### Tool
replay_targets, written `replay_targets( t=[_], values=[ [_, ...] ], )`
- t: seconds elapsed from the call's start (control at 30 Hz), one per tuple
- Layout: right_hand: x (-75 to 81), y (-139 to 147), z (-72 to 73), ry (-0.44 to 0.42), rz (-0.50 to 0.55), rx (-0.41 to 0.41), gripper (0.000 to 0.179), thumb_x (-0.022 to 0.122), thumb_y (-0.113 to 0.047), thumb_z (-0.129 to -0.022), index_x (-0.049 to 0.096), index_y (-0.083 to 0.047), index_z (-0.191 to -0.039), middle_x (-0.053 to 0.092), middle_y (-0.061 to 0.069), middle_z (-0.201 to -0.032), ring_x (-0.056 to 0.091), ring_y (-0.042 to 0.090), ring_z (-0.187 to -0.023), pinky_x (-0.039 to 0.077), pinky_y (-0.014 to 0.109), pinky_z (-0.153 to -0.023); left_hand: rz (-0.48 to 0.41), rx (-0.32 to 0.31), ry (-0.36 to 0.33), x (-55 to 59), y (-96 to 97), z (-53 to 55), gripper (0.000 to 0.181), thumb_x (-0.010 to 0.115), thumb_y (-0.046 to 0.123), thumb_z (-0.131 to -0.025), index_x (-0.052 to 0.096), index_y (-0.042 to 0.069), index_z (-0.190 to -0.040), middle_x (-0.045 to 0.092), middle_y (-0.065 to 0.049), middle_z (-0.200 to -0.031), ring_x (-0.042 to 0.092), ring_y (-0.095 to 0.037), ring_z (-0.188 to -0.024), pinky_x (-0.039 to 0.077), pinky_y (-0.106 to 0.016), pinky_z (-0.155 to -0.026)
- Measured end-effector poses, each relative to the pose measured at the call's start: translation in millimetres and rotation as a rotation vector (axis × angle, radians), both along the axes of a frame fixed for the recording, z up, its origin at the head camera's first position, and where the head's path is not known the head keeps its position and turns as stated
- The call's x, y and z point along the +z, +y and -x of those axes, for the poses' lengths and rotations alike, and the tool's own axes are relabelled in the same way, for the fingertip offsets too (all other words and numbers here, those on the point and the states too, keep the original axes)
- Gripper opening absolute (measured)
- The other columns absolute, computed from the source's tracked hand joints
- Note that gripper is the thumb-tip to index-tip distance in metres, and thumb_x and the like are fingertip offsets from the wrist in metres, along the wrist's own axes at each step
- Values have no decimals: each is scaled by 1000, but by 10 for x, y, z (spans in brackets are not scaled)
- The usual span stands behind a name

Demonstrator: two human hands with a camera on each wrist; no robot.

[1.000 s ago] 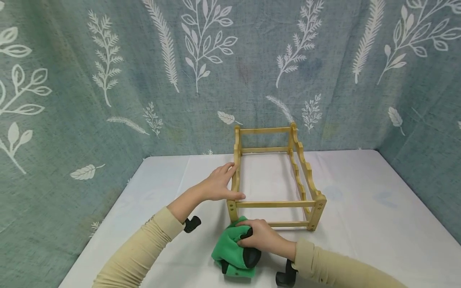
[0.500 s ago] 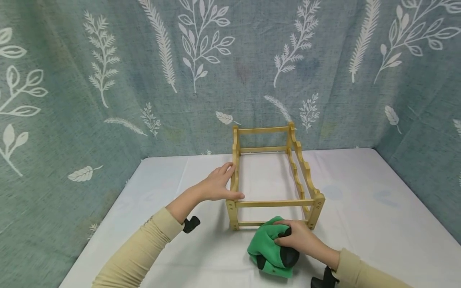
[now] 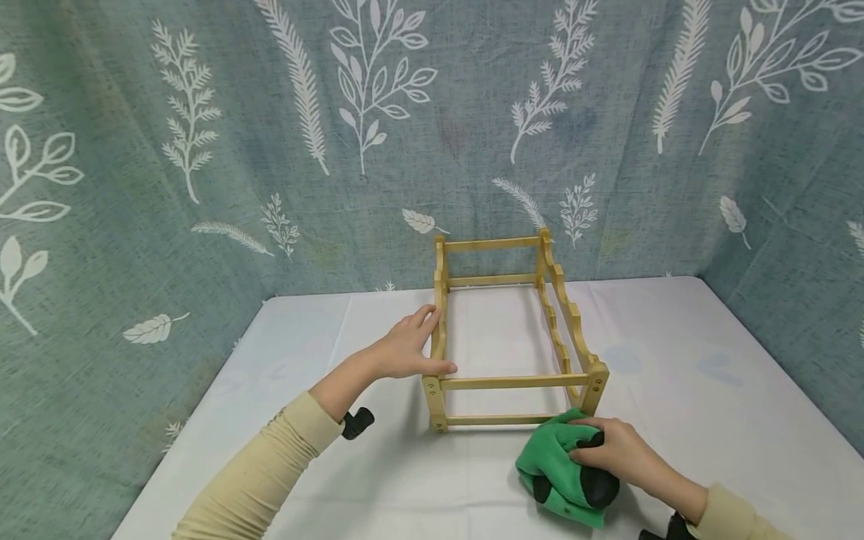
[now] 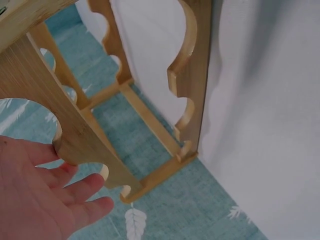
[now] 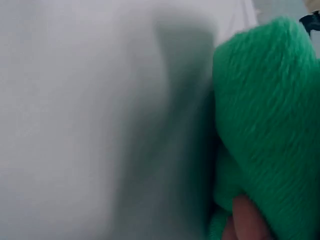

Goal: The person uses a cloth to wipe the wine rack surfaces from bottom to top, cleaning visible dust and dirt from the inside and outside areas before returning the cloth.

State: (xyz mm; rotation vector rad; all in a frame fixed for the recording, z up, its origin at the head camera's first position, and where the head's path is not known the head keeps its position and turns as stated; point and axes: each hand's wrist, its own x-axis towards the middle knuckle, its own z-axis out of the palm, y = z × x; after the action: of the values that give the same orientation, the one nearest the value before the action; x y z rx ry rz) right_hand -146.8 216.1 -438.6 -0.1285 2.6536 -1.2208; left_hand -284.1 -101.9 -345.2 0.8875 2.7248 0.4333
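Observation:
A light wooden rack (image 3: 513, 382) with scalloped side rails stands on the white-covered table. My left hand (image 3: 405, 349) rests spread on its left side, the thumb over the near corner and the fingertips at the rail. In the left wrist view, the fingers (image 4: 87, 187) lie along the scalloped rail (image 4: 75, 120), fairly straight. My right hand (image 3: 617, 450) grips a bunched green cloth (image 3: 550, 457) with black patches at the rack's near right leg. The right wrist view has the fuzzy cloth (image 5: 270, 110) up close, a fingertip pressed into it; most of that hand is hidden.
A white cloth (image 3: 304, 472) covers the table. Blue-green fabric (image 3: 378, 210) with white leaf prints hangs behind and at both sides, close to the rack's far end. A small black device (image 3: 358, 422) sits at the left wrist.
My right hand has moved the green cloth rightward along the rack's near end, from the left leg to the right leg. The left hand has stayed on the rack.

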Motion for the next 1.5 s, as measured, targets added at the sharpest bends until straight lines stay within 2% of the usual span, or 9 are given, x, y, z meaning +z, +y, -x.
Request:
replay_targets(
  t=[0.17, 0.33, 0.5, 0.63, 0.9, 1.07, 1.2, 1.37, 1.5],
  values=[
    [82, -232, 39, -77, 139, 95, 50, 72, -29, -76, 61, -3, -118, 61, 14, -112, 60, 25, -97, 50, 37, -77, -7, 3, -3, 4, -19, -22, 100, 56, 60, -80, 7, 4, -148, 3, -12, -153, 13, -36, -137, 19, -52, -107],
    [97, -710, 122, -115, 299, 215, 45, 71, -30, -78, 62, -10, -117, 62, 6, -110, 59, 18, -95, 49, 34, -79, -9, 5, -2, -4, -30, -24, 101, 55, 61, -80, 7, 5, -148, 3, -11, -153, 13, -36, -137, 21, -52, -107],
    [20, -1173, 274, -108, 350, 299, 39, 71, -29, -77, 65, -14, -113, 65, 0, -103, 60, 13, -91, 49, 31, -78, -9, -9, 5, 6, -25, -22, 101, 54, 63, -79, 6, 6, -148, 4, -12, -153, 14, -37, -137, 22, -53, -106],
    [-57, -1302, 366, -113, 378, 299, 32, 71, -25, -77, 67, -10, -106, 66, 0, -98, 60, 10, -87, 49, 28, -75, -7, -21, 5, 19, 2, -19, 100, 55, 62, -80, 6, 6, -148, 4, -12, -153, 15, -37, -137, 22, -52, -106],
    [-105, -848, 269, -111, 284, 187, 47, 73, -30, -76, 63, -6, -115, 64, 6, -108, 60, 17, -96, 49, 34, -81, -25, -1, -26, 16, -2, -30, 100, 55, 61, -80, 4, 8, -148, 1, -9, -154, 12, -36, -138, 20, -53, -107],
    [-73, -389, 117, -143, 177, 24, 53, 73, -32, -75, 61, -2, -117, 59, 16, -118, 56, 30, -107, 48, 42, -85, -34, 1, -35, -5, -15, -27, 100, 54, 62, -80, 4, 8, -148, 0, -9, -154, 12, -36, -138, 20, -53, -107],
    [-38, -41, 30, -227, 99, -92, 59, 73, -35, -75, 59, 1, -120, 55, 21, -121, 53, 35, -109, 48, 44, -83, -45, 5, -45, -12, -14, -22, 101, 55, 62, -80, 4, 8, -148, 0, -8, -154, 11, -35, -138, 21, -53, -107],
    [-23, 274, -39, -319, 113, -136, 63, 69, -33, -79, 51, 7, -124, 55, 24, -119, 57, 29, -101, 50, 39, -76, -52, 0, -53, -23, -19, -8, 102, 54, 63, -79, 3, 8, -148, -1, -7, -154, 11, -35, -138, 20, -54, -106],
    [115, 350, -60, -251, 122, -152, 67, 67, -36, -81, 47, 7, -129, 53, 26, -122, 55, 35, -105, 50, 41, -78, -47, 5, -61, -43, -21, 9, 102, 54, 64, -79, 2, 9, -148, -2, -5, -154, 10, -35, -138, 20, -53, -107]
  ],
)
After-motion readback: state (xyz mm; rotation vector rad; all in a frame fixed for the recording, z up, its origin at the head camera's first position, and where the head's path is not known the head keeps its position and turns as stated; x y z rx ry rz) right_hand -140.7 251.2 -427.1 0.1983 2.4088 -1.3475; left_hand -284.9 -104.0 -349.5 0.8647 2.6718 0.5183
